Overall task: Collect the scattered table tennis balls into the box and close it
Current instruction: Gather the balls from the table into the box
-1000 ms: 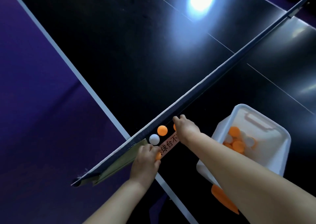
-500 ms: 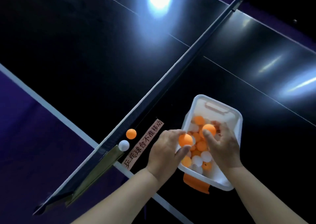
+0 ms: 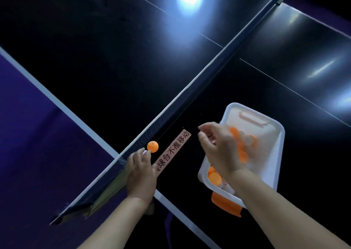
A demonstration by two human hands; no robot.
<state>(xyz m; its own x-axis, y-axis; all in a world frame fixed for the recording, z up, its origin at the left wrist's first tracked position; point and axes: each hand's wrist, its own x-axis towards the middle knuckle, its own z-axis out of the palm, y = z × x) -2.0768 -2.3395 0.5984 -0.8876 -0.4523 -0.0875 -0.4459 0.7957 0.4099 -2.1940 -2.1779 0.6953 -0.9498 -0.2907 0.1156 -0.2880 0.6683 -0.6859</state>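
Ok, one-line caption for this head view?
Left hand reaches for the orange ball by the net; right hand hovers over the white box.

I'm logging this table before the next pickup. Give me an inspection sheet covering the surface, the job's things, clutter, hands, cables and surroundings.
Surface: dark glossy table with light glare; net runs across it.
Job's things: white box is open and holds orange and white balls. One orange ball lies loose beside the net. An orange piece, perhaps the lid, sticks out under the box.
Clutter: printed label strip on the table.
Hands: left hand has fingertips next to the loose ball, grip unclear. Right hand is over the box's near side, fingers relaxed, blurred.
Cables: nothing seen.
Surroundings: purple floor.
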